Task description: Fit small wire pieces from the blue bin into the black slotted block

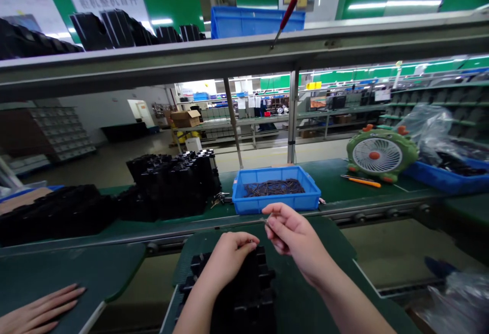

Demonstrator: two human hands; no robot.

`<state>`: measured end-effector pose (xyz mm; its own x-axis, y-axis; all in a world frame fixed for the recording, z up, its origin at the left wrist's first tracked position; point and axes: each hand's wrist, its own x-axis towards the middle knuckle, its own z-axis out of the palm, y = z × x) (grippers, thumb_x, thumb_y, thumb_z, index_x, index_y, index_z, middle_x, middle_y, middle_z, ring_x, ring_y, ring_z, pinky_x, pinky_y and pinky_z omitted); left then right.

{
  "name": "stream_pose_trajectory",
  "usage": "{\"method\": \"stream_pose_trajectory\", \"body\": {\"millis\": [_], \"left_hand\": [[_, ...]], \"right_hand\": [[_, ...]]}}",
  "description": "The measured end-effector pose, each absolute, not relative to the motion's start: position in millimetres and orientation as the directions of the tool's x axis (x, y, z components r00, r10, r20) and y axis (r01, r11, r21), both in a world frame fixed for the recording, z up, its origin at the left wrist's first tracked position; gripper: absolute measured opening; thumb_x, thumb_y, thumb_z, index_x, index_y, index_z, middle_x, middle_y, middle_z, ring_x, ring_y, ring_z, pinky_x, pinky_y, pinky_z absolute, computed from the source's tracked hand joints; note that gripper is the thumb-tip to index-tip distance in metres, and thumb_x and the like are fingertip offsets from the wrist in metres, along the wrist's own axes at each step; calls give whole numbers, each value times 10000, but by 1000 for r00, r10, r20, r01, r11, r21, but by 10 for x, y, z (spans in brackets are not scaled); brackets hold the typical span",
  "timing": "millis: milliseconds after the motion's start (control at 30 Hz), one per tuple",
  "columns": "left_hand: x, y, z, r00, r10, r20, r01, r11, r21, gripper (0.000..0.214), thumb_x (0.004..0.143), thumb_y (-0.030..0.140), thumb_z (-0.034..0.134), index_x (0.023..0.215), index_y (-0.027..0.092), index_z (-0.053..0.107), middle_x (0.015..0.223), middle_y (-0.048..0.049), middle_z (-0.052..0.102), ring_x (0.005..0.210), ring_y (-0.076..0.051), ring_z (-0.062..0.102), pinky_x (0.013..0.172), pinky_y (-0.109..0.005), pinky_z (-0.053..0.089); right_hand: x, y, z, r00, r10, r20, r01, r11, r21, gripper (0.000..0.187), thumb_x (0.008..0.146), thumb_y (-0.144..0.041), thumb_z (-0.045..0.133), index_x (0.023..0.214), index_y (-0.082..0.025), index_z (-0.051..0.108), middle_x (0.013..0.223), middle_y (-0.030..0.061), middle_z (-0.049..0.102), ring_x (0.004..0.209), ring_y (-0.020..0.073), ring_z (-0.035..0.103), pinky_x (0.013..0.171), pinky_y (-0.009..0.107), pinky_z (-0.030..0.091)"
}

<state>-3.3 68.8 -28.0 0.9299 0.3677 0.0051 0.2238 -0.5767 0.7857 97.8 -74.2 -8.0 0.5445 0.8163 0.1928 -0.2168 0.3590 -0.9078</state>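
Observation:
My left hand point(231, 256) rests over a black moulded plastic part point(248, 293) on the green worktop, thumb and forefinger pinched at its upper edge. A tiny bright spot shows at those fingertips, too small to name. To the right and a little higher, my right hand point(291, 231) is raised off the part. Its thumb and forefinger pinch a small thin metal piece point(264, 220), blurred at the tip. Just beyond it stands a blue tray point(275, 203) with a heap of small dark thin pieces point(275, 187). My left forearm covers some of the black part.
Stacked black parts point(171, 184) stand at left. Another person's hand point(42, 311) lies flat at lower left. A green fan point(378, 155), an orange-handled tool point(362, 181) and a blue bin point(451, 178) are at right. A red-handled screwdriver point(286, 16) hangs from the overhead shelf point(153, 64).

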Motion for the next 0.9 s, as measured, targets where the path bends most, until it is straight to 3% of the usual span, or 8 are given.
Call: {"method": "stream_pose_trajectory", "body": {"millis": [367,500,600,667,767,900], "left_hand": [[-59,679,-323,945,328,3,208,-605,768,257,840,306,483,843,196,715,868,-11,703,846,-208,619,781,-256,438],[-35,621,-304,950,305,72,142,-623,769,237,832,305,518,931,213,712,1001,-35,687,970,-226,601,896,-296,442],[-53,570,-189,907,372,197,74,-601,796,251,803,283,592,1037,253,679,1147,-27,636,1094,-209,550,983,-295,401],[-98,530,-75,862,419,285,1,-564,826,233,813,296,605,1035,274,673,1127,-6,640,1069,-179,557,958,-258,410],[-186,461,74,799,475,368,-93,-507,857,132,821,332,622,898,265,707,978,12,672,940,-146,590,844,-201,439],[-219,398,118,737,575,355,-117,-409,905,124,783,321,670,729,216,705,846,7,674,824,-136,589,757,-186,444]], "right_hand": [[968,-751,-59,550,814,188,-231,364,-902,401,780,-457,667,1009,-158,530,666,-26,491,457,32,330,405,138,194],[971,-736,-74,531,831,165,-232,330,-915,417,785,-467,660,1053,-162,566,695,-16,485,485,36,331,432,147,201],[961,-716,-99,510,851,126,-233,278,-932,452,775,-501,656,1068,-162,595,682,-17,457,506,44,317,447,152,198],[946,-705,-116,501,855,132,-192,259,-947,444,792,-507,633,1072,-164,604,672,-18,445,518,51,322,453,155,206],[912,-699,-135,481,849,219,-73,287,-955,390,852,-467,568,1111,-177,589,687,-17,448,537,61,365,473,168,250],[852,-701,-152,437,829,349,98,341,-935,326,919,-394,473,1156,-195,577,672,-20,446,557,75,385,524,194,313]]}}
